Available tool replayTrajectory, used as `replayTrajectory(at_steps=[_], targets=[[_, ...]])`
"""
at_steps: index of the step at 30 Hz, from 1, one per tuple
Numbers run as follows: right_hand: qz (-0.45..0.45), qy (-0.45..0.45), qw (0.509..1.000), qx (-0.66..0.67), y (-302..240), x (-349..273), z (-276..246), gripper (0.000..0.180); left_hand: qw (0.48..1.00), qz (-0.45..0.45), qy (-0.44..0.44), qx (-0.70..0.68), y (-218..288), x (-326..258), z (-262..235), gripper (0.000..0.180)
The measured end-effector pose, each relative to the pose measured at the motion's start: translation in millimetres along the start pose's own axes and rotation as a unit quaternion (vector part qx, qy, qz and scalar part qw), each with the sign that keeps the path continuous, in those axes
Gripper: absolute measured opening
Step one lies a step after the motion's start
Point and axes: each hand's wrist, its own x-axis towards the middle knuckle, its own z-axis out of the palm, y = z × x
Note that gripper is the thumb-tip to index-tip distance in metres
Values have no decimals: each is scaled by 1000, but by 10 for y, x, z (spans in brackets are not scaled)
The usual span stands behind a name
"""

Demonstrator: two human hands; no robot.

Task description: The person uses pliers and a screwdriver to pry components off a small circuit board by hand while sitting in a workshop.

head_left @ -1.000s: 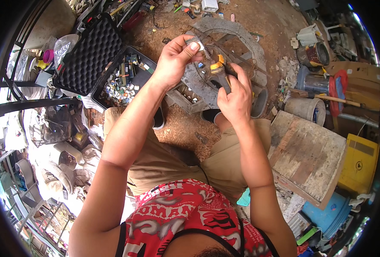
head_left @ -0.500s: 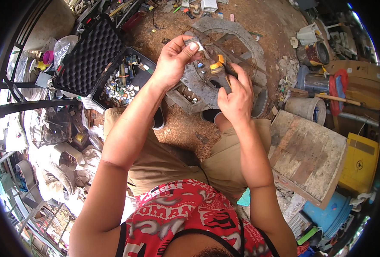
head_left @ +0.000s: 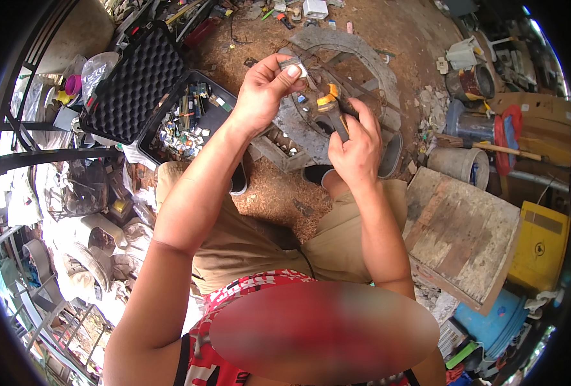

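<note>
My left hand [head_left: 263, 93] pinches a small flat grey-and-white piece [head_left: 294, 63] between thumb and fingers; its exact kind is too small to tell. My right hand [head_left: 356, 143] is wrapped round a pair of pliers [head_left: 327, 103] with black and yellow-orange handles. The tool's dark jaws point up and left, close to the piece; whether they touch it I cannot tell. Both hands are above a round grey metal frame [head_left: 382, 71] on the ground. Several small bits lie on a low grey block [head_left: 272, 149] beneath them.
At the left stands an open black case [head_left: 145, 143] with a foam-lined lid [head_left: 134, 83], holding circuit boards and small parts. A worn wooden board [head_left: 462, 235] lies by my right knee. Beyond it are a yellow box [head_left: 540, 248], a blue bucket [head_left: 491, 321] and a pale bucket [head_left: 456, 164].
Almost nothing differs. Both hands keep their grips, with only a very slight shift of the right hand and the pliers.
</note>
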Motion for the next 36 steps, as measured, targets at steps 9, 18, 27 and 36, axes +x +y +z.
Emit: replayTrajectory(at_steps=[9, 18, 27, 36], targets=[[16, -6, 1000, 9, 2, -27, 1, 22, 999, 11, -8, 30, -14, 5, -22, 21], [110, -75, 962, 239, -36, -87, -54, 11, 997, -12, -59, 57, 61, 5, -103, 25], [199, -160, 895, 365, 67, -59, -22, 16, 994, -60, -81, -33, 83, 1, -193, 26], [162, -161, 896, 380, 17, -3, -46, 15, 972, -87, -104, -192, 77, 5, -165, 23]])
